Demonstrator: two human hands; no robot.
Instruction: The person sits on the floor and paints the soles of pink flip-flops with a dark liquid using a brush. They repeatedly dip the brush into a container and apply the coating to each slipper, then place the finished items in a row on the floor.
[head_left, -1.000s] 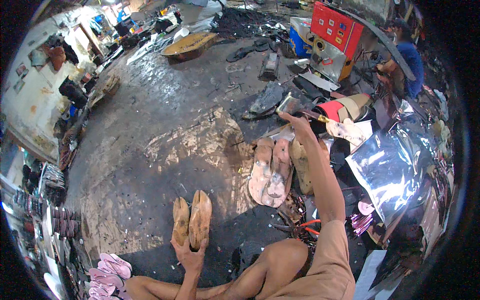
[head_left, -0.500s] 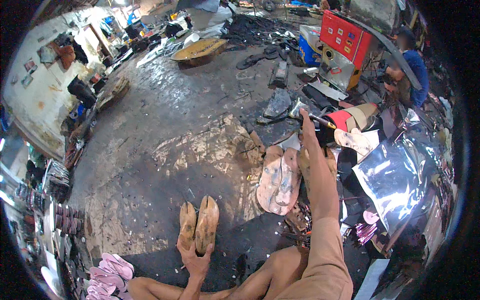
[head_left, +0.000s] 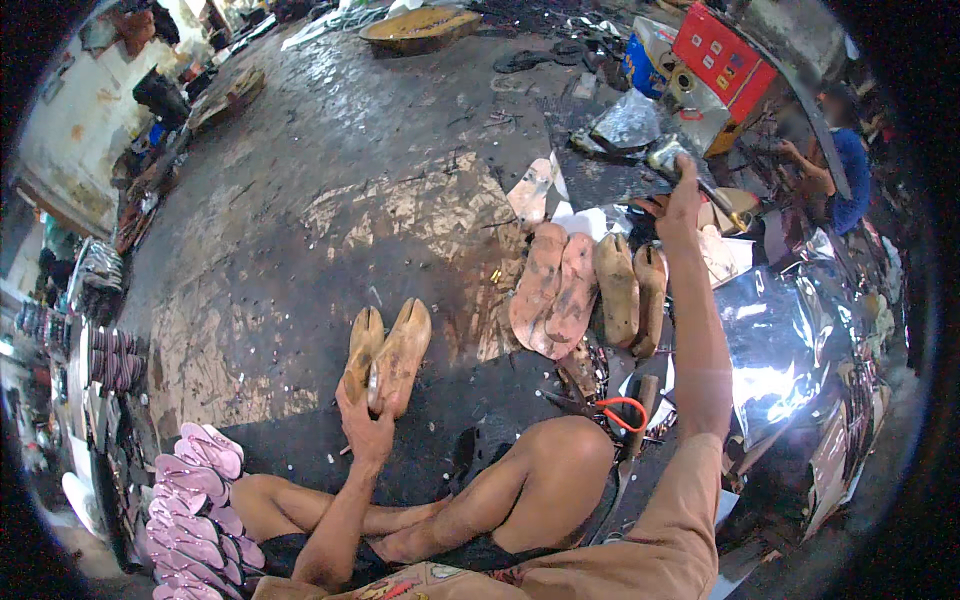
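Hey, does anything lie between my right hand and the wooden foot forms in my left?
Yes. The pink foot-shaped pieces lie on the floor between your right hand and the wooden foot forms in your left hand. They lie low, so probably wouldn't block a raised hand.

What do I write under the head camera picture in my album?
Left hand holding two wooden foot shapes, right hand out at a dark-handled tool, pink sandals piled nearby.

Footwear workshop; wooden foot forms (head_left: 403, 360); piled pink sandals (head_left: 198, 485); orange-handled tool (head_left: 623, 412).
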